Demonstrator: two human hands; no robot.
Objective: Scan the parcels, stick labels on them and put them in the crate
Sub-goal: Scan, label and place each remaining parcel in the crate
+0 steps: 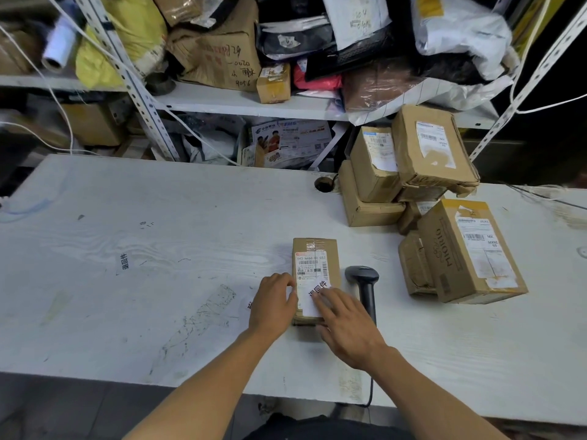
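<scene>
A small brown cardboard parcel [314, 249] lies on the white table [158, 249] with a printed shipping label on top. A white sticker [314, 295] with black characters lies slanted across its near half. My right hand [346, 325] presses flat fingers on the sticker. My left hand [273, 304] rests against the parcel's left side, fingers curled at its edge. A black handheld scanner [365, 287] lies just right of the parcel, its cable running off the near table edge.
Several brown parcels [467, 252] are stacked at the table's right. Shelves [238, 100] behind hold boxes and mail bags. A cable hole [324, 184] sits near the table's far edge. Another sticker [125, 261] lies on the left part of the table.
</scene>
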